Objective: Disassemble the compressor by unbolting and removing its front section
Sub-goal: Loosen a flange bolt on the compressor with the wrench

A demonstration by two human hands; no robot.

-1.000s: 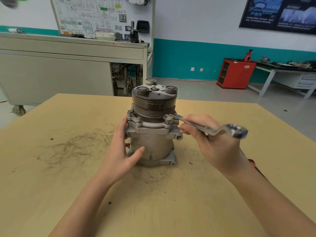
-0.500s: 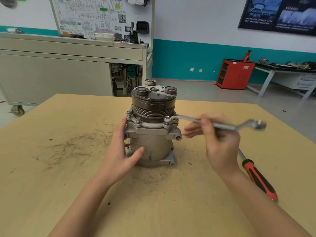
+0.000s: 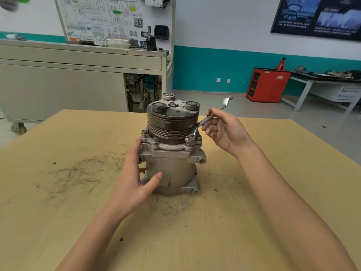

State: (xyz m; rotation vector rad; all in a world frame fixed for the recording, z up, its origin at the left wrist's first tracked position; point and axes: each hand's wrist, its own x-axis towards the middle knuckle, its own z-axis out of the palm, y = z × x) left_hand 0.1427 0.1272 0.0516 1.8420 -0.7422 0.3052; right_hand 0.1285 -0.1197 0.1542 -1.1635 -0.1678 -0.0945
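The bench is a pale yellow-brown board, scuffed with dark scratches at the left and dusted with grit around the compressor. The compressor stands upright near the bench's middle, with its pulley on top. Behind it are a grey wheeled cabinet and a white wall with a teal band. At the right, a red cabinet stands on the floor beside a side table that carries parts.

A diagram board and a dark poster are on the wall, but their writing is too small or blurred to read.

The left hand clasps the housing from the left, thumb across the front; its other fingers are mostly hidden behind the housing. The right hand grips the wrench with curled fingers. The wrench's ring end sits on a flange bolt at the front right, and its far end rises, blurred, beyond the hand. The poster and side table are cut off at the frame edge.
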